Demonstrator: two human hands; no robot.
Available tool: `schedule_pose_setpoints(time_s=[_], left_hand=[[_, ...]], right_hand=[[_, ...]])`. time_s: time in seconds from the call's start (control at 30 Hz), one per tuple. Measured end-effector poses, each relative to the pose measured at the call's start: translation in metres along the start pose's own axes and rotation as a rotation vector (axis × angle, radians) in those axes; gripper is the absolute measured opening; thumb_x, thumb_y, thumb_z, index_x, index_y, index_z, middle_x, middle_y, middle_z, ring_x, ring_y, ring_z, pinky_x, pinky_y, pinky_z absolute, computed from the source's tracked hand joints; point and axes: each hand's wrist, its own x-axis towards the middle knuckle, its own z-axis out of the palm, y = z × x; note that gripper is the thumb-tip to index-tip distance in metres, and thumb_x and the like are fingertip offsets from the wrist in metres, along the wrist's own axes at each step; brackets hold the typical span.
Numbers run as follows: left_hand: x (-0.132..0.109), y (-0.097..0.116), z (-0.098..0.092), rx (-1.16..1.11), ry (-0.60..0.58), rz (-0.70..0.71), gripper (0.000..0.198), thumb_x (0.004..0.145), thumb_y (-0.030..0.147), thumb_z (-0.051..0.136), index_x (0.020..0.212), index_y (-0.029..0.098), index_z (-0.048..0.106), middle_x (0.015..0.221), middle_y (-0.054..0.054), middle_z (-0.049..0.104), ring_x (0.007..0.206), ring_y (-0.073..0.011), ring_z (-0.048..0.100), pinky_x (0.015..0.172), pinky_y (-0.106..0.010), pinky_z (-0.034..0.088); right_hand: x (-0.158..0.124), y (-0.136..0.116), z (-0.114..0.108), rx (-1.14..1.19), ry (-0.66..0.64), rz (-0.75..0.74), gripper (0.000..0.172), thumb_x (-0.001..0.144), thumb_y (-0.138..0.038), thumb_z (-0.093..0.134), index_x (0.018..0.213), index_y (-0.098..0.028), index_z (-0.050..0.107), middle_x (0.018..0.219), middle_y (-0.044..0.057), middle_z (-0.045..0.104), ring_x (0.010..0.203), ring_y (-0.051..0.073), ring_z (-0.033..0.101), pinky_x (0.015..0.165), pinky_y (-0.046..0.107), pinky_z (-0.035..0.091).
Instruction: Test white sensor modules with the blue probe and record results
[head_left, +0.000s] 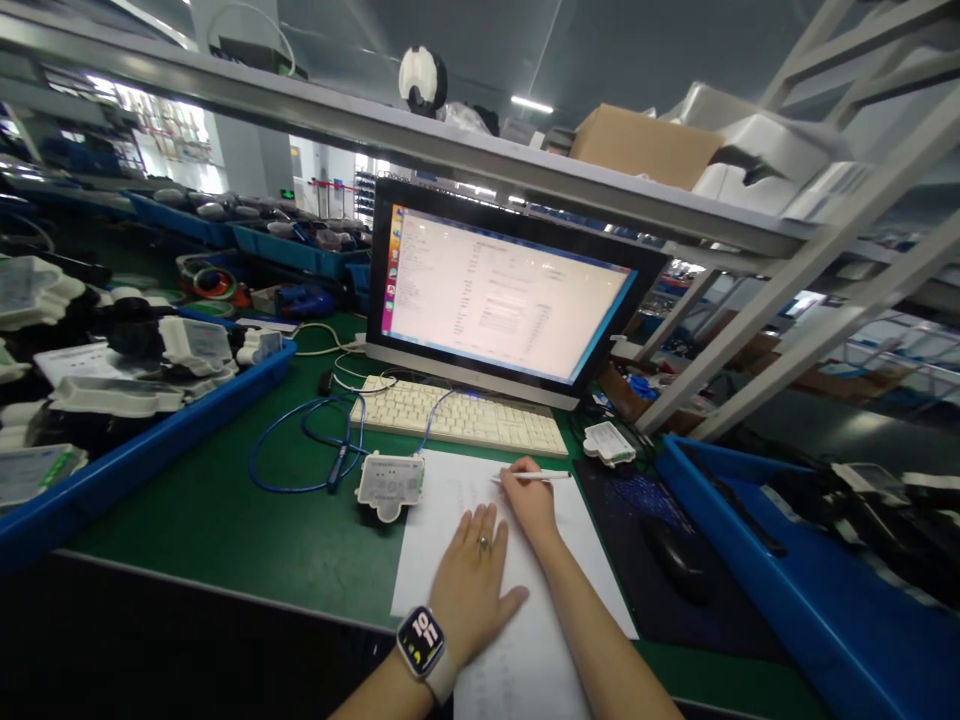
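Observation:
My right hand (527, 500) grips a white pen (551, 475), its tip near the upper part of a white paper sheet (592, 560). Faint handwriting shows on the sheet, too small to read. Flat on the paper lies my left hand (476, 575), fingers stretched out and thumb spread, with a ring on one finger. A smartwatch (421, 642) is on the left wrist. Beside the sheet's upper left corner sits a small white device with a grey label (391, 484), a blue cable (262, 485) running near it.
A monitor (502, 290) stands behind a white keyboard (457, 415). Blue bins with white and black devices flank the work area, one left (225, 400), one right (795, 620). A black mouse (673, 558) rests on a dark pad. Overhead runs a shelf holding a cardboard box (645, 145).

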Motion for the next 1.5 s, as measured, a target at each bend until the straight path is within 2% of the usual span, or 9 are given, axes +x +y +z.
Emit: schedule_pose_setpoints(time_s=[0.2,0.37,0.53,0.93,1.5], left_hand=[[0.0008,0.0006,0.0005,0.000,0.016,-0.005,0.069,0.086,0.056,0.040,0.133,0.006,0.038,0.142,-0.021,0.029,0.134,-0.0317,0.025,0.109,-0.048,0.025],[0.0004,0.0014,-0.0023,-0.003,-0.006,-0.008,0.069,0.086,0.055,0.040,0.133,0.005,0.038,0.143,-0.022,0.028,0.134,-0.0318,0.024,0.110,-0.046,0.024],[-0.0003,0.0013,-0.0007,0.006,0.023,-0.011,0.069,0.085,0.056,0.042,0.133,0.006,0.038,0.143,-0.020,0.029,0.134,-0.0304,0.026,0.110,-0.045,0.023],[0.0005,0.0028,-0.0055,0.000,-0.019,-0.008,0.069,0.086,0.054,0.041,0.133,0.004,0.037,0.143,-0.023,0.027,0.134,-0.0320,0.024,0.109,-0.046,0.024],[0.0001,0.0024,-0.0035,0.049,-0.007,-0.004,0.069,0.086,0.056,0.040,0.133,0.006,0.037,0.143,-0.021,0.029,0.134,-0.0308,0.025,0.110,-0.045,0.023]], right_hand=[[-0.0024,-0.0012,-0.0007,-0.070,-0.013,-0.062,0.019,0.061,-0.028,0.050,0.049,-0.024,0.036,0.041,-0.007,0.045,0.046,0.014,0.043,0.053,0.026,0.036],[-0.0042,-0.0044,0.0003,-0.083,-0.045,-0.047,0.018,0.063,-0.029,0.049,0.051,-0.024,0.036,0.040,-0.007,0.048,0.043,0.014,0.044,0.050,0.025,0.036],[-0.0041,-0.0062,0.0006,-0.105,-0.049,-0.046,0.019,0.063,-0.030,0.049,0.051,-0.024,0.036,0.040,-0.007,0.047,0.044,0.014,0.046,0.050,0.025,0.036],[-0.0045,-0.0058,0.0001,-0.132,-0.017,-0.067,0.018,0.063,-0.029,0.048,0.051,-0.024,0.036,0.041,-0.007,0.046,0.046,0.014,0.045,0.053,0.026,0.036],[-0.0023,0.0010,-0.0004,-0.148,0.013,-0.096,0.019,0.063,-0.029,0.048,0.051,-0.024,0.035,0.042,-0.008,0.043,0.046,0.014,0.043,0.053,0.026,0.034]])
